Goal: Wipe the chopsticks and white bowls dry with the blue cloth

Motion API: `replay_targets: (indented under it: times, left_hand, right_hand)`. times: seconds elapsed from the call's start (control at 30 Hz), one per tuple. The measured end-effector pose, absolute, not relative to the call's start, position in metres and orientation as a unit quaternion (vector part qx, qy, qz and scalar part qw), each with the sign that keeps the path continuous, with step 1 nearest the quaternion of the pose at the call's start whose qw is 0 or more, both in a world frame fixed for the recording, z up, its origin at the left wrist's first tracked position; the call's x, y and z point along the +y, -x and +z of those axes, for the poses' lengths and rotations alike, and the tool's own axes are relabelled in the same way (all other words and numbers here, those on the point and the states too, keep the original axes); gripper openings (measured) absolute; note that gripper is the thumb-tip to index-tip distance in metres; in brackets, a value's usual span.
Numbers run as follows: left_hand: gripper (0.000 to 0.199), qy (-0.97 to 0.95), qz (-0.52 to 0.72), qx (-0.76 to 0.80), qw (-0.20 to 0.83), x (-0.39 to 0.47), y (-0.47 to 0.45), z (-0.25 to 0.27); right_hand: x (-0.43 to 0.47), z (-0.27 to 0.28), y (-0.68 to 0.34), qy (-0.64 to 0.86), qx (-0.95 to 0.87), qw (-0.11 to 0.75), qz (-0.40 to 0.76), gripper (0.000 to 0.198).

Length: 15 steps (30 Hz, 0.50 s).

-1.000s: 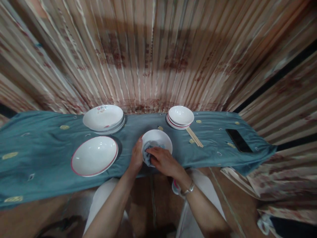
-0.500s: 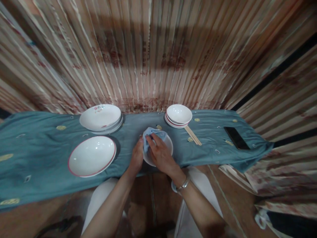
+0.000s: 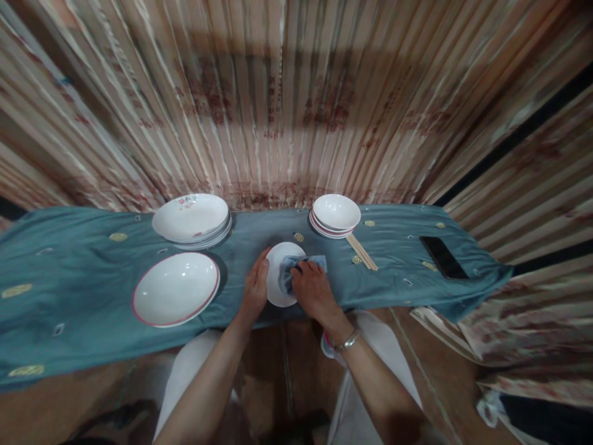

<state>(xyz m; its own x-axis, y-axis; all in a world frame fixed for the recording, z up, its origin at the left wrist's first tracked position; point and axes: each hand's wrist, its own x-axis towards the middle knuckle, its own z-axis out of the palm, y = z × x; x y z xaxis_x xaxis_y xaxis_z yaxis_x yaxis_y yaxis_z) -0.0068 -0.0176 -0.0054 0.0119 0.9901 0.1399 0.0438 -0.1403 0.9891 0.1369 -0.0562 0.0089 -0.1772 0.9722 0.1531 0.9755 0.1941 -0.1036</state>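
A small white bowl (image 3: 274,290) is in front of me, near the front edge of the cloth-covered table. My left hand (image 3: 254,285) grips its left rim, thumb on the near side of the edge. Inside the bowl, my right hand (image 3: 313,287) presses a bluish cleaning cloth (image 3: 288,272) with bent fingers; one end of the cloth lies over the right rim. The hand hides the bowl's right part.
Back left is a stack of plates (image 3: 194,219), with a red-rimmed dish (image 3: 176,289) nearer me. Back right stand stacked small bowls (image 3: 336,213) beside chopsticks (image 3: 362,252). A black phone (image 3: 443,258) lies far right on the green tablecloth (image 3: 92,296). Behind hangs a curtain (image 3: 259,123).
My right hand and the cloth have shifted from the bowl's upper left to its right side. More of the bowl's left part shows. My left hand stays at the left rim.
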Motion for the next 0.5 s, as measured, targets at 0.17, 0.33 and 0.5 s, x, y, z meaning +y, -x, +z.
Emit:
replay_targets:
  times: [0.17,0.33,0.5]
  left_hand:
    - [0.056,-0.56,0.514,0.475,0.443,-0.017,0.007,-0.008]
    - [0.055,-0.568,0.506,0.468,0.449,-0.014,0.01,-0.009]
    - [0.055,-0.581,0.486,0.462,0.462,-0.014,0.012,-0.006]
  right_hand:
    - [-0.061,0.005,-0.14,0.559,-0.812,0.119,0.117,0.023]
    - [-0.058,-0.004,-0.136,0.496,-0.773,0.249,0.308,0.028]
    - [-0.053,-0.013,-0.124,0.439,-0.674,0.397,0.441,0.034]
